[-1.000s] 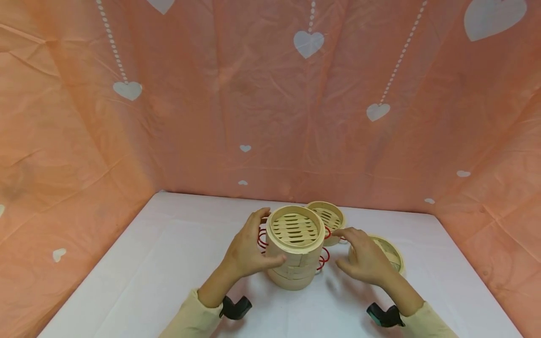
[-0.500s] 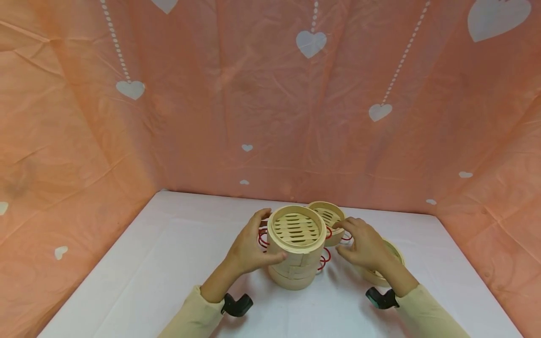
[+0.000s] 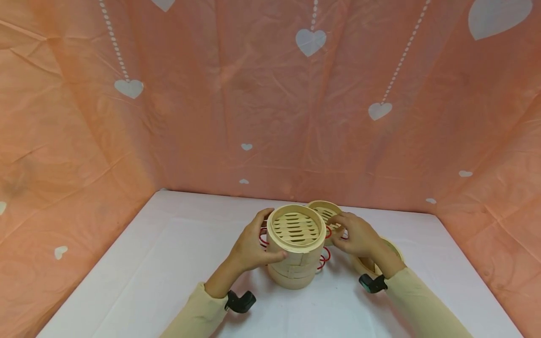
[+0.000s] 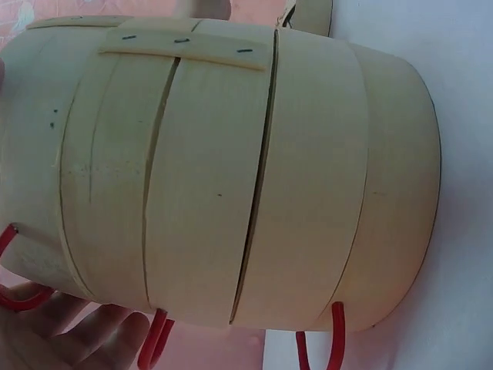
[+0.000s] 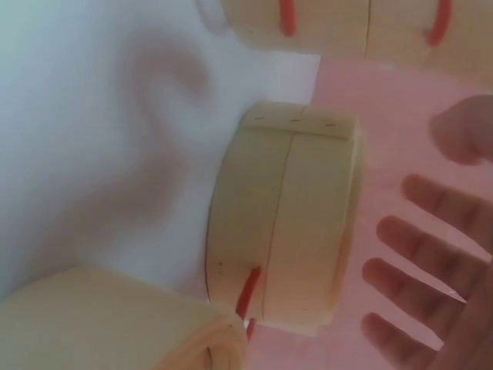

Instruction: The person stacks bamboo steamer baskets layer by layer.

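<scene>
In the head view, a stack of bamboo steamers [image 3: 296, 270] with a slatted top stands upright mid-table. My left hand [image 3: 249, 246] grips its upper left side, thumb in front and fingers behind. The left wrist view shows its stapled bands [image 4: 208, 177] close up. My right hand [image 3: 357, 234] hovers beside another small steamer [image 5: 308, 223] behind and right of the stack. In the right wrist view, its spread fingers [image 5: 416, 239] stand apart from that steamer's wall and hold nothing. Partly hidden under the right forearm lies a round bamboo piece [image 3: 396, 249] with crossing strips inside.
Red cord loops [image 3: 325, 256] stick out from the stack's sides. A white cloth [image 3: 177, 244] covers the table. An orange sheet with white hearts [image 3: 310, 117] hangs behind it and along both sides.
My right hand has moved left and farther back, to the rear steamer, uncovering more of the round bamboo piece. My left hand has stayed on the stack.
</scene>
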`<state>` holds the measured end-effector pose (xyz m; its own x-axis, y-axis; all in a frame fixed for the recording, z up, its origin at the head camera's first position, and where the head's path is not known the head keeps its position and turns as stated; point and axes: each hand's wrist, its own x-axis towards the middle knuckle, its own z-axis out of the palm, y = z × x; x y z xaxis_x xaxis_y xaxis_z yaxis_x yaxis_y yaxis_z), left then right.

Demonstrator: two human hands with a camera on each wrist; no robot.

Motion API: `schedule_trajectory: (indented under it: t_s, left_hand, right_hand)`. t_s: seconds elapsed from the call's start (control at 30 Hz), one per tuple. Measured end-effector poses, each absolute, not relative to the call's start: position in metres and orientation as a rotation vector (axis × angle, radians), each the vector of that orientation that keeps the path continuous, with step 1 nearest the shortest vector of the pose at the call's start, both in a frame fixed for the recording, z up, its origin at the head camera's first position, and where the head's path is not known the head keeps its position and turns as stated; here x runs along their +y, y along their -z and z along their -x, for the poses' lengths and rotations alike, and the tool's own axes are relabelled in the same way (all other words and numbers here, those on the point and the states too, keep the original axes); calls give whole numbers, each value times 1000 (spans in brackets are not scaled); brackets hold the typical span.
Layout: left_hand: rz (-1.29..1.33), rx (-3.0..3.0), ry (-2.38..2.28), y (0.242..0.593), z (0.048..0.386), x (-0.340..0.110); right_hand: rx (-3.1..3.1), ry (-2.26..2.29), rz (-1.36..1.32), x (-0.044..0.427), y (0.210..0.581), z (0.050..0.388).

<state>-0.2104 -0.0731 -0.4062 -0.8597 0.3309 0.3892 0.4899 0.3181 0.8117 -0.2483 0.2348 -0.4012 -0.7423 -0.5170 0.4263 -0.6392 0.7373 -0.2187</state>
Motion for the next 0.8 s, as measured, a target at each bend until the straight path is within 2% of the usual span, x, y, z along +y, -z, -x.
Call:
schedule_trajectory:
  t_s: [0.8]
  left_hand:
    - [759,-2424,1660,409,211,-72]
  right_hand:
    - [-2795,-834,-859,228,418,273]
